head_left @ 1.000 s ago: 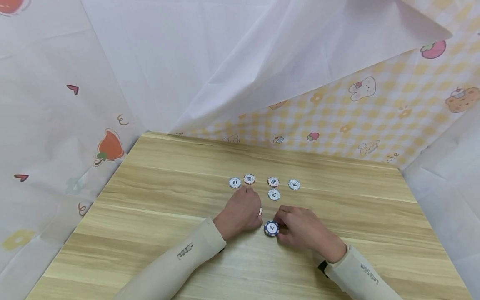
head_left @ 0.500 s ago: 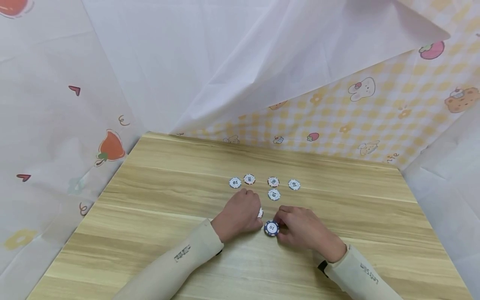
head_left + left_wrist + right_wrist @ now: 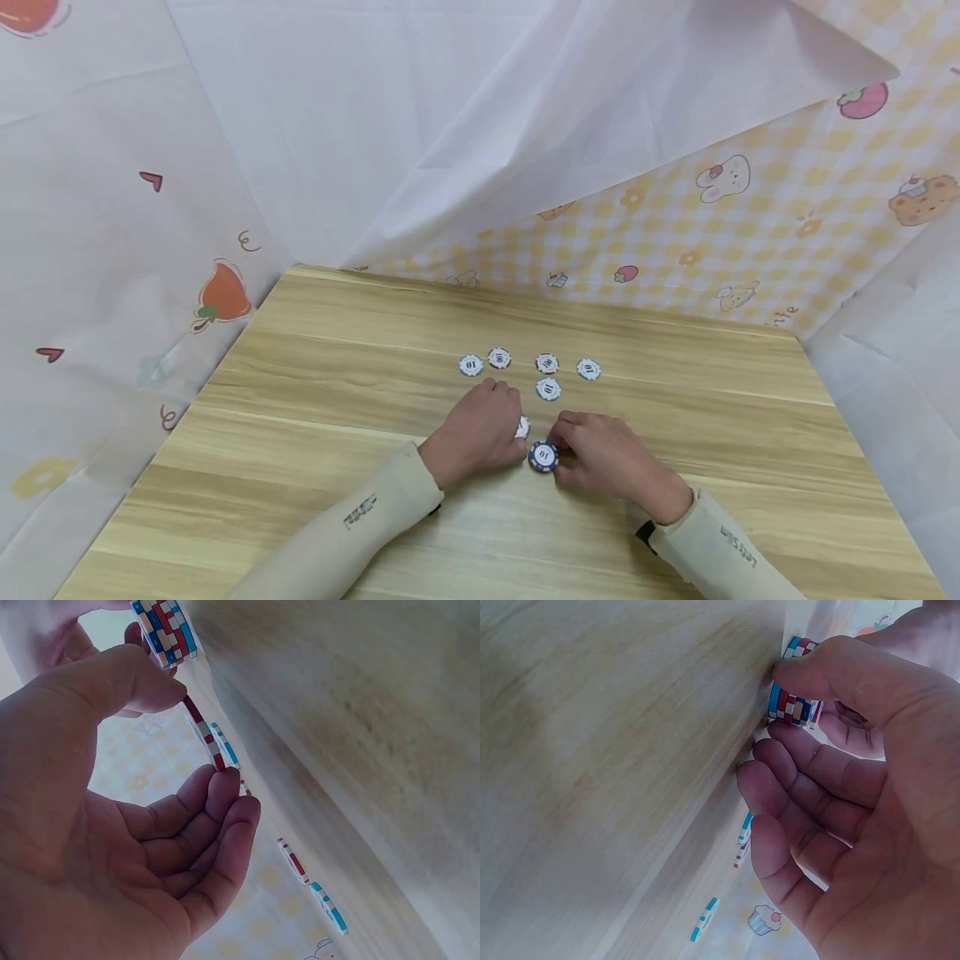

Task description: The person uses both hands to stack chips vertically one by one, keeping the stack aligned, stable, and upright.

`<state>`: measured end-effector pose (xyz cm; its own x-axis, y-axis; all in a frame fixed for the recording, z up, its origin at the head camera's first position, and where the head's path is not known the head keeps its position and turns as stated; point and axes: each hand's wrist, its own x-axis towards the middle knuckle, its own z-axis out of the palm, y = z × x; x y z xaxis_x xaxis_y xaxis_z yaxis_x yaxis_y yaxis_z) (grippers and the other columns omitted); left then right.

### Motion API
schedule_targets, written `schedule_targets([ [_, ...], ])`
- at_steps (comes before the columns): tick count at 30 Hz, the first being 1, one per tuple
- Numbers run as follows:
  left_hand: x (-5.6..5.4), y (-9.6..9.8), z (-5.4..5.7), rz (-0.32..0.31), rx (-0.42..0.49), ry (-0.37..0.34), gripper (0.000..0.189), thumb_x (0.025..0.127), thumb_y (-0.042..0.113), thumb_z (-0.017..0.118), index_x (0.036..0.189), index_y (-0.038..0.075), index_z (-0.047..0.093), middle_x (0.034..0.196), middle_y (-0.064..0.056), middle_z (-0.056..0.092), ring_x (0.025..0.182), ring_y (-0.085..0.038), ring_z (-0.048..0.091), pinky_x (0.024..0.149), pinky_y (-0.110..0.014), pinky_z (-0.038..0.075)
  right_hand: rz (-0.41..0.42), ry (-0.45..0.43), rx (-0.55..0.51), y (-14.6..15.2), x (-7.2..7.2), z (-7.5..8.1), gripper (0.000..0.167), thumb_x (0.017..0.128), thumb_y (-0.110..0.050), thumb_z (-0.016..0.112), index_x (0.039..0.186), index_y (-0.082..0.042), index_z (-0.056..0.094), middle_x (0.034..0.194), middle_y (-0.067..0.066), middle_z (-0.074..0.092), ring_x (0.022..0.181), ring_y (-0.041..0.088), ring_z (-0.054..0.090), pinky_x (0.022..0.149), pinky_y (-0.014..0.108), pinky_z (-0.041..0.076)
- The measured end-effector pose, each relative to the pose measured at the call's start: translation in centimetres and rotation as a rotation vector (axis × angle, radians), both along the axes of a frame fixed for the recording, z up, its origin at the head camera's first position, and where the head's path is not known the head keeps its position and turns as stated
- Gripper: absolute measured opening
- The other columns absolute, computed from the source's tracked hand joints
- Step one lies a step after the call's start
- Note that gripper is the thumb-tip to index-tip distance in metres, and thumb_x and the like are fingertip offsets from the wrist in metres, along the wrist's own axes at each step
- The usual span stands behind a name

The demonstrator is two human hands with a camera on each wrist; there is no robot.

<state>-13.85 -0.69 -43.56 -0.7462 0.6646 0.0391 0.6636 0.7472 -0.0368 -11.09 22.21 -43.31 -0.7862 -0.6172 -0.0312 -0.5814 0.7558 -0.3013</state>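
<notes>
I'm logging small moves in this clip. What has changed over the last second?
The left hand has shifted slightly toward the person and their left, and more of the white face of the red-and-white poker chip it pinches now shows. Neither hand has visibly taken or let go of anything. The right hand still holds the blue-topped chip stack; the five loose poker chips beyond lie as before.

Sheet-lined tabletop booth (image 3: 892,400); the wider premises cannot be told. Your left hand (image 3: 477,432) and right hand (image 3: 611,460) are above a wood-grain tabletop (image 3: 735,425); beyond them hang a creased white sheet (image 3: 322,117) and a yellow gingham backdrop (image 3: 813,179); left of your left hand, a heart-printed white hanging (image 3: 82,242).
</notes>
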Motion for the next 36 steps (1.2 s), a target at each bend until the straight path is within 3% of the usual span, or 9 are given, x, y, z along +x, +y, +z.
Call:
schedule_targets([
  [7, 0.1, 0.0, -0.2, -0.008, 0.018, -0.009, 0.034, 0.088, 0.040, 0.075, 0.088, 0.007, 0.065, 0.082, -0.005, 0.062, 0.080, -0.019, 0.058, 0.082, -0.032, 0.052, 0.001, -0.003, -0.004, 0.0, 0.0, 0.0, 0.022, 0.084, -0.020, 0.089, 0.103, -0.017, 0.078, 0.095, -0.011, 0.069, 0.080, 0.005, 0.061, 0.070, 0.033, 0.053],
  [15, 0.5, 0.0, 0.2, -0.041, 0.017, 0.037, 0.036, 0.088, 0.042, 0.076, 0.082, 0.010, 0.061, 0.078, -0.003, 0.059, 0.074, -0.017, 0.055, 0.078, -0.031, 0.051, 0.003, 0.010, -0.003, 0.0, 0.0, -0.1, 0.020, 0.085, -0.020, 0.089, 0.101, -0.018, 0.077, 0.095, -0.012, 0.068, 0.079, 0.004, 0.060, 0.069, 0.034, 0.053],
  [26, 0.8, 0.3, 0.4, -0.038, 0.031, -0.011, 0.039, 0.090, 0.045, 0.077, 0.088, 0.008, 0.065, 0.079, -0.003, 0.059, 0.076, -0.017, 0.053, 0.078, -0.030, 0.050, 0.002, -0.004, -0.007, 0.0, -0.1, -0.1, 0.020, 0.086, -0.020, 0.089, 0.102, -0.019, 0.077, 0.095, -0.013, 0.067, 0.078, 0.003, 0.058, 0.069, 0.033, 0.052],
  [36, 1.4, 0.7, 0.9, -0.071, 0.023, 0.017, 0.039, 0.092, 0.046, 0.077, 0.085, 0.009, 0.066, 0.079, -0.002, 0.060, 0.074, -0.015, 0.053, 0.075, -0.028, 0.050, 0.010, 0.002, -0.018, 0.1, -0.1, -0.1, 0.018, 0.087, -0.019, 0.088, 0.101, -0.018, 0.077, 0.094, -0.012, 0.068, 0.077, 0.003, 0.058, 0.068, 0.032, 0.053],
])
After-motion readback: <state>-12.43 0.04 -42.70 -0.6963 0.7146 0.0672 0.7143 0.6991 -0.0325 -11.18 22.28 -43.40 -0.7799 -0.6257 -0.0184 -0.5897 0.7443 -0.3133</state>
